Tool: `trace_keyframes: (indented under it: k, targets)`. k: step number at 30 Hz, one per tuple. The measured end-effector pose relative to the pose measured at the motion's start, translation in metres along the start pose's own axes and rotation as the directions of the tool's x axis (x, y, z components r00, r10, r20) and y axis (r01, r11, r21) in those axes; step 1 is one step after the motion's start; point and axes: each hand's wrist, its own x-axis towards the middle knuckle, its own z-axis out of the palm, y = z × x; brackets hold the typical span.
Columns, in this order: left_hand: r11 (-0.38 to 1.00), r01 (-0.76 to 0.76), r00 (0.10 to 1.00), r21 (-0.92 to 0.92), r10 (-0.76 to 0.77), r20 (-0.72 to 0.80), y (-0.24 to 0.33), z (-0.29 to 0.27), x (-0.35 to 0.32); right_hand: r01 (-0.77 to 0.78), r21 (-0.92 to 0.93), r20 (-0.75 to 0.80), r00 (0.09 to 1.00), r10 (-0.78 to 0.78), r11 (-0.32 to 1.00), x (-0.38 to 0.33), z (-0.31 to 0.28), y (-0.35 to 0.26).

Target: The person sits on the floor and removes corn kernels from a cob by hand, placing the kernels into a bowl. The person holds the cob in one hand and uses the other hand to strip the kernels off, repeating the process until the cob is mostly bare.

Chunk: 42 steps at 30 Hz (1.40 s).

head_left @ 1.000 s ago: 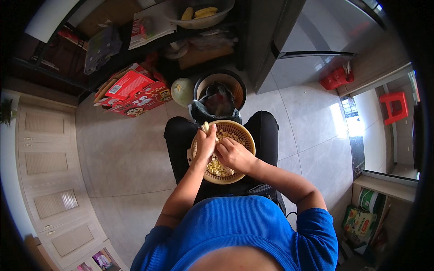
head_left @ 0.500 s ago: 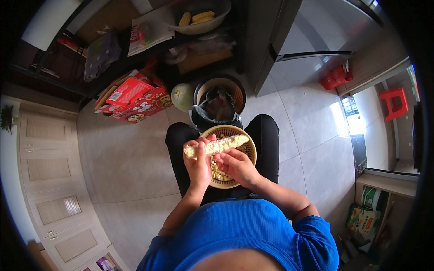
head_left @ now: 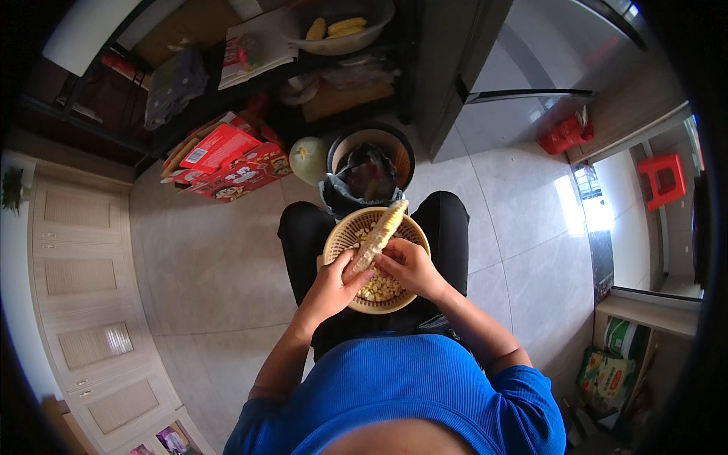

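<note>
A partly stripped corn cob slants up and to the right over a tan plastic basket between my knees. My left hand grips the cob's lower end. From the right, my right hand presses its closed fingers against the cob's side; its fingertips are partly hidden. Loose corn kernels lie inside the basket below my hands.
Just beyond the basket stands a bin with a dark liner, beside a pale green melon and a red carton. On the shelf, a bowl holds corn cobs. A grey fridge stands right.
The cob has swung from nearly level to a steep slant, its far end now pointing away from me. My left hand has moved slightly lower, and the right a little farther away.
</note>
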Motion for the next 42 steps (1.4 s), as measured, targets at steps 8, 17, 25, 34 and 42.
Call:
trace_keyframes:
  k: [8,17,25,34,42]
  targets:
    - [0.997,0.002,0.999,-0.077,-0.005,-0.042,-0.004,0.016,0.008,-0.005,-0.099,-0.025,1.0,0.003,0.995,0.004,-0.004,0.004]
    - [0.997,0.01,0.993,-0.076,-0.019,-0.118,-0.011,0.023,0.006,-0.049,-0.072,0.012,0.999,0.05,0.996,0.01,-0.007,-0.002]
    - [0.99,-0.002,0.991,-0.144,-0.017,-0.135,-0.002,0.021,0.014,-0.069,0.261,0.035,0.997,0.062,0.963,0.011,-0.005,-0.007]
    - [0.995,0.017,0.992,0.1,-0.004,-0.124,0.015,0.003,0.017,0.312,-0.411,-0.13,0.91,-0.393,0.857,0.005,-0.013,-0.029]
    - [0.888,0.057,0.98,0.456,-0.137,0.145,0.024,-0.011,0.023,0.558,-0.802,0.454,0.802,-0.388,0.215,0.011,-0.024,-0.026]
